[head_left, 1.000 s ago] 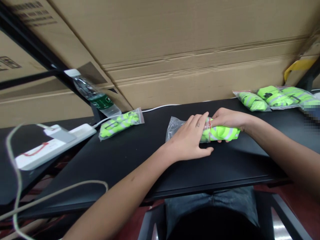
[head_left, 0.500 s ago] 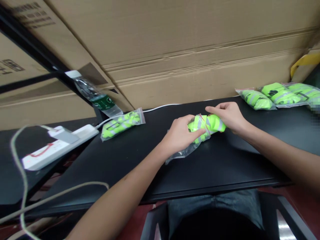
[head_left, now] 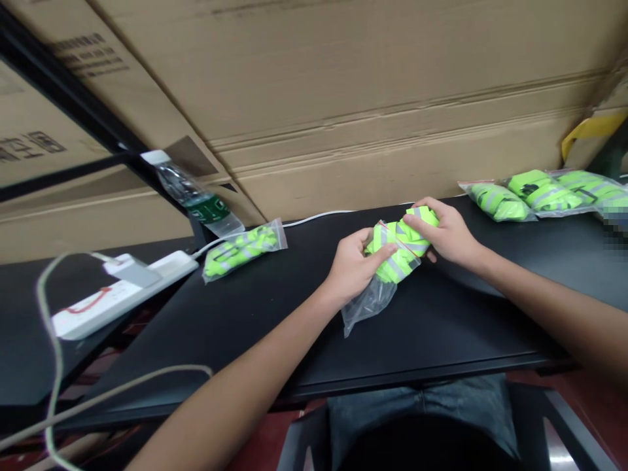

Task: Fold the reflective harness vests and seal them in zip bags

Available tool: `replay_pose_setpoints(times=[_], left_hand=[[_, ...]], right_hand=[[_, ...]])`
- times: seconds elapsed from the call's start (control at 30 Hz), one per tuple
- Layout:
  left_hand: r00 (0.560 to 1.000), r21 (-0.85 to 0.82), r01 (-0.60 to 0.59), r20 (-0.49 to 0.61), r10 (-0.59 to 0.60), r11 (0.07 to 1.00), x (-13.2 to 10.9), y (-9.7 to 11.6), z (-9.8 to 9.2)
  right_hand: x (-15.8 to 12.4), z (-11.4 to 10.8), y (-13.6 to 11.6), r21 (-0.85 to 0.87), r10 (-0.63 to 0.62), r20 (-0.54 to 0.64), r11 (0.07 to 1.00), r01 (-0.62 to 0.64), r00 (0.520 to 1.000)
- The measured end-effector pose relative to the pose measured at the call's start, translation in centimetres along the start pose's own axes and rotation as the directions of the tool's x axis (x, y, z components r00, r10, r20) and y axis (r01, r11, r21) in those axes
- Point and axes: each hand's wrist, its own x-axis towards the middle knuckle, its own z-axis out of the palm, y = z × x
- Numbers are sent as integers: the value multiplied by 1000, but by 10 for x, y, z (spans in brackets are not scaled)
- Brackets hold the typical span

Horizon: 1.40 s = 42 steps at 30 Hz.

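A rolled neon-yellow reflective vest (head_left: 400,261) with silver stripes sits partly inside a clear zip bag (head_left: 369,306). The bag's lower end hangs slack and crumpled below the roll. My left hand (head_left: 354,267) is closed around the bag and the vest within it, thumb on top near the bag's mouth. My right hand (head_left: 444,232) grips the end of the vest that sticks out of the bag, thumb on the near side and fingers behind. Both hands are just above the black table (head_left: 441,327).
A bagged vest (head_left: 243,248) lies to the left, beside a tilted water bottle (head_left: 196,196) and a white power strip (head_left: 132,288) with cables. Several bagged vests (head_left: 544,193) lie at the far right. Large cardboard boxes (head_left: 367,85) line the back.
My right hand has shifted from the far end of the vest to a fuller grip with thumb across it. The roll is tilted more upward, and the bag's slack end hangs lower.
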Motion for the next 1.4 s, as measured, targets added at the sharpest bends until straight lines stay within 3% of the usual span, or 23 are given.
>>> replay_pose_setpoints(times=[0.13,0.23,0.33,0.43,0.57,0.7,0.87,1.13,1.2,1.4], left_hand=[[997,69,-70,49,67,995,0,4,-1],[986,340,-167,72,151,926,-3,11,-2],[969,695,-216,68,236,686,-7,14,2],[940,865,-223,70,333,449,-8,14,7],[896,915,-232,69,438,331,-6,14,7],[882,911,-243,65,467,332,-6,16,-1],[903,887,-277,109,415,370,-9,15,-3],[885,874,-337,168,435,349,-6,12,7],[881,877,-354,195,431,326,-5,13,7],[867,886,-389,261,425,251,-6,13,5]], right_hand=[[-3,-4,-11,-108,-99,-106,990,87,989],[-7,0,-17,-214,-202,-185,963,161,962],[-13,9,-19,-312,-292,-238,926,212,926],[-19,20,-21,-328,-323,-275,917,228,905],[-25,27,-22,-245,-318,-303,937,249,898],[-24,24,-17,-254,-392,-113,900,355,913],[-18,14,-8,-263,-445,233,827,496,865],[-18,22,-9,-240,-471,167,833,499,866],[-17,23,-10,-210,-491,235,817,537,839],[-14,16,-15,-268,-510,509,672,690,694]])
